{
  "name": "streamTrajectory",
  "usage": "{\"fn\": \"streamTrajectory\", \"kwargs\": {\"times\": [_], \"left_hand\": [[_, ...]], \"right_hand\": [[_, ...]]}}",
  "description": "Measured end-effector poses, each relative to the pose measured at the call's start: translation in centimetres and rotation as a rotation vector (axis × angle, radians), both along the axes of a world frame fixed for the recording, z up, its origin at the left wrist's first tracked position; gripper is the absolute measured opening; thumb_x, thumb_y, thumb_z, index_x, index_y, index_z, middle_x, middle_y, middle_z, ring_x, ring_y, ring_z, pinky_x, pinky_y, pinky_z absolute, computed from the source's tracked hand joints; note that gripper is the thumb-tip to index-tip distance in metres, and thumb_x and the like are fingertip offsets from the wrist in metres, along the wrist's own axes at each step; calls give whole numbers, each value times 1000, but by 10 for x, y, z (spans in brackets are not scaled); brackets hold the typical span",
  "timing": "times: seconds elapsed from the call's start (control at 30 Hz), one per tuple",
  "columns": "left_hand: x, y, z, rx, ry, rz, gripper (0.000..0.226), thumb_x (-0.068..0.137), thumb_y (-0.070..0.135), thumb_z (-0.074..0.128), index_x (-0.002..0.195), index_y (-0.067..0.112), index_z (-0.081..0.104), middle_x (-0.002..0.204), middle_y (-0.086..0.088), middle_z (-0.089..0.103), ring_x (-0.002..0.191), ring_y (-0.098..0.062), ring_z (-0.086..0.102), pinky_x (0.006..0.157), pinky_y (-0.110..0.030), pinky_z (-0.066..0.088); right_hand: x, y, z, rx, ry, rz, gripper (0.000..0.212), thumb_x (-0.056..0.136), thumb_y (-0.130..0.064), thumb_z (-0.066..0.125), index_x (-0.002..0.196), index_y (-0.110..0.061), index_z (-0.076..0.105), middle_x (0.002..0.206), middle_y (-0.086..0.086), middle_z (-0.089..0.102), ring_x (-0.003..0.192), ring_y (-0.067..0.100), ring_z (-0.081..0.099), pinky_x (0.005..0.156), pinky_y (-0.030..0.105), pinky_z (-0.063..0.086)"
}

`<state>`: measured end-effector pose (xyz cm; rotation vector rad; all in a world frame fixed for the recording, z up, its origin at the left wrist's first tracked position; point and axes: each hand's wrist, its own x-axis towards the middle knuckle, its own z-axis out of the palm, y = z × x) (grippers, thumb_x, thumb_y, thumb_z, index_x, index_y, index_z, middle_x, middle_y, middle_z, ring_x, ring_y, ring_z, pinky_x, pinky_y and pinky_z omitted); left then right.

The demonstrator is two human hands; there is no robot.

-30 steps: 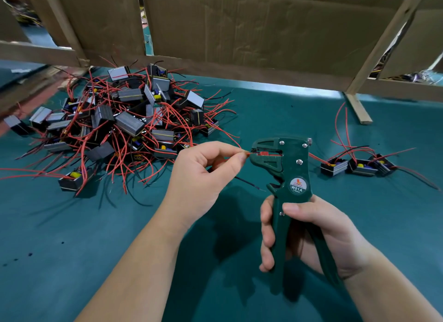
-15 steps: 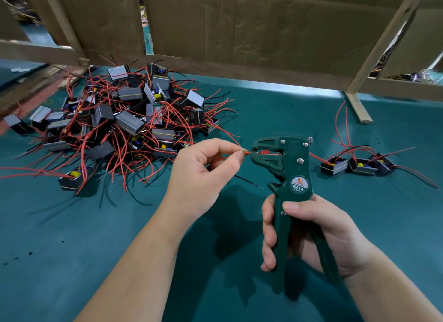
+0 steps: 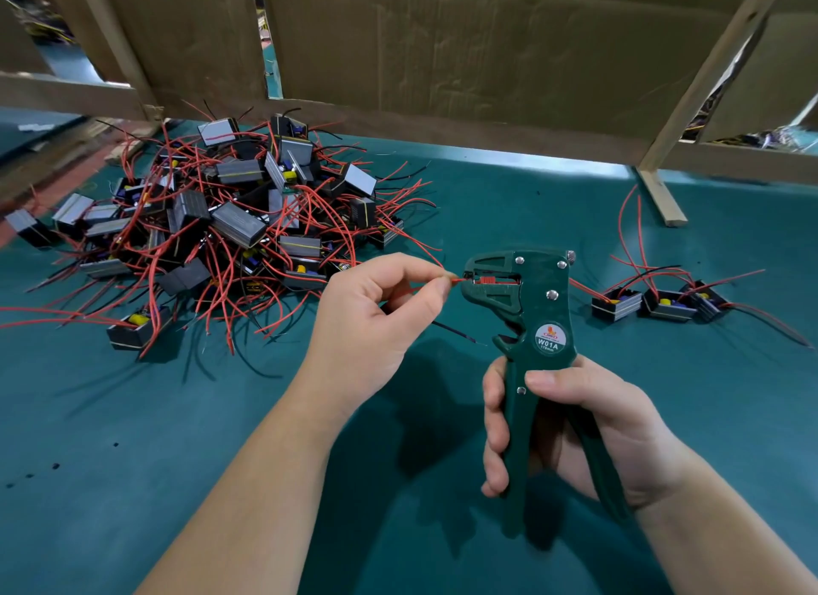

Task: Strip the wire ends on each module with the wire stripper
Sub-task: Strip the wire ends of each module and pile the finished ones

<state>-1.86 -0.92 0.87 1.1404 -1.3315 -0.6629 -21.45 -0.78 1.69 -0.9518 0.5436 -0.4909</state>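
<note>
My right hand [image 3: 571,426] grips the handles of a green wire stripper [image 3: 531,311], held upright with its jaws pointing left. My left hand [image 3: 372,329] pinches a red wire end [image 3: 456,280] between thumb and forefinger, right at the jaws' mouth. A black wire [image 3: 460,334] trails out below my left hand; the module it belongs to is hidden by that hand. A big pile of modules [image 3: 212,227] with red and black wires lies at the back left. Three modules [image 3: 664,304] sit in a row at the right.
The work surface is a green mat [image 3: 133,417]. Cardboard panels [image 3: 442,49] on a wooden frame close off the back. A wooden strut [image 3: 661,200] stands on the mat at the back right, near the three modules.
The stripper's handles have closed a little and the tool has shifted slightly right. My left hand stays at the jaws with the red wire.
</note>
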Motion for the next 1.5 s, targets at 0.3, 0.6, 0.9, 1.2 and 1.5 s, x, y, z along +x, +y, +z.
{"fn": "streamTrajectory", "kwargs": {"times": [0.3,0.6,0.9,1.2,1.5], "left_hand": [[1,-2,-9,265,-244,-160,23,90,44,47,80,32,63,59,14,58,60,-6,54,66,-30,46],[11,-5,-8,194,-225,51,29,100,21,45,76,27,58,68,16,62,63,5,53,60,-9,37],[4,-4,-6,120,-90,94,23,92,37,47,77,25,60,71,-3,61,55,-2,45,53,-17,38],[1,-3,-5,39,-195,143,21,94,35,48,75,35,56,69,-6,58,64,-22,52,61,-33,42],[3,-3,-6,27,-206,142,20,95,33,49,77,29,57,70,-2,57,60,-17,49,57,-25,40]], "right_hand": [[10,5,1,60,148,-274,48,62,-50,77,61,-10,51,52,11,42,34,23,42,44,31,43],[-1,-9,0,176,-133,-227,51,53,-36,82,89,-3,68,79,20,60,70,40,62,69,52,54],[13,6,-6,126,-17,-85,50,54,-38,80,88,-3,68,76,22,60,64,39,62,67,50,53],[11,6,-4,81,-9,-61,47,56,-38,81,84,-4,65,72,22,59,61,37,61,66,50,51],[15,7,-4,77,21,-106,50,53,-41,84,81,-4,64,70,22,58,58,37,60,62,50,51]]}}
